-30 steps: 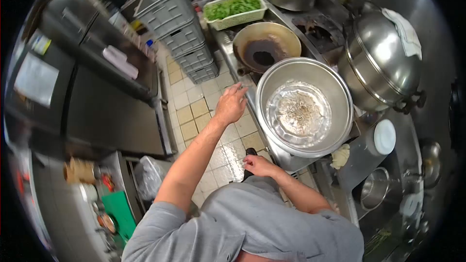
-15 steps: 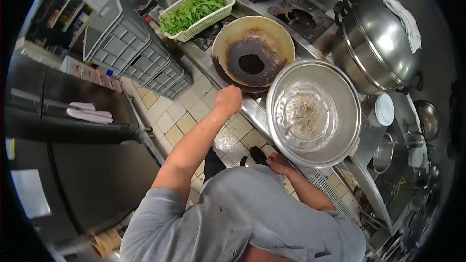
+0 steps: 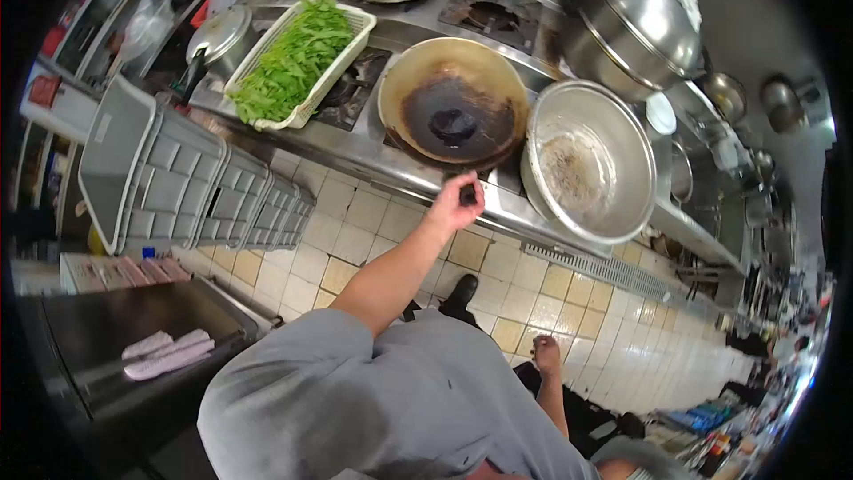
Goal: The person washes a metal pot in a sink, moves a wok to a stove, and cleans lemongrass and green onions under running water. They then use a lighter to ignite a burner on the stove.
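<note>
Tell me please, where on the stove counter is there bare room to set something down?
A bare steel strip runs along the front edge, below the basket of greens and left of the wok. Right of the wok it is crowded: the steel bowl sits close beside it, and the left hand is at the wok's front edge.

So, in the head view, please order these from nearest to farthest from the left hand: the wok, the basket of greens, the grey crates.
1. Wok: just above the left hand, on the stove.
2. Basket of greens: further left on the counter.
3. Grey crates: far left, on the floor.
</note>
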{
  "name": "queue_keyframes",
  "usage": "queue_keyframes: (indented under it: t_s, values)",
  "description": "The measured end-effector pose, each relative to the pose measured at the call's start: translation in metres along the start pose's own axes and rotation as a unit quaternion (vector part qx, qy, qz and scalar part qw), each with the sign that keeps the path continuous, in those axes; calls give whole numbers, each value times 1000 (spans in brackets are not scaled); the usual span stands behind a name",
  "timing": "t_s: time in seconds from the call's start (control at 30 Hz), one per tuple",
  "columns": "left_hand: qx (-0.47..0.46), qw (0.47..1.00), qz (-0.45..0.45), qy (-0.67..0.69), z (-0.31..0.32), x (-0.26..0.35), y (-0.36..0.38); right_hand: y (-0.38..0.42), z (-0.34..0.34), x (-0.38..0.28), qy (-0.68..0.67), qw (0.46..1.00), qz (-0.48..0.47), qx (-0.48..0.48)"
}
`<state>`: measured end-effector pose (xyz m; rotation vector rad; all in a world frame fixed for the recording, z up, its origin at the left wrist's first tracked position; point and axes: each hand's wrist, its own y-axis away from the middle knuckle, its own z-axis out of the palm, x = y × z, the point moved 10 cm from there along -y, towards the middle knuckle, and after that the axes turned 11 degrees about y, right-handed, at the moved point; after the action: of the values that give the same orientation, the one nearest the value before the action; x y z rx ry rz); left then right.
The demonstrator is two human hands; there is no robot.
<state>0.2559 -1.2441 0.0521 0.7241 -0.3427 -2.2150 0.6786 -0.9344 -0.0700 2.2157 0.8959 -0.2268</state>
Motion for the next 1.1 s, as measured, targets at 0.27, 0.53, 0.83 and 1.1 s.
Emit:
queue_keyframes:
  t_s: [0.27, 0.53, 0.83, 1.1]
  values:
    - [-3, 998, 15, -58, -2, 62, 108, 194, 129, 87, 11, 986, 144, -81]
    - [120, 983, 29, -134, -38, 32, 327, 247, 293, 181, -309, 920, 215, -108]
    - [294, 954, -36, -39, -116, -91, 399, 229, 362, 257, -380, 889, 233, -108]
    - [449, 792, -77, -406, -275, -136, 271, 225, 326, 244, -309, 920, 239, 13]
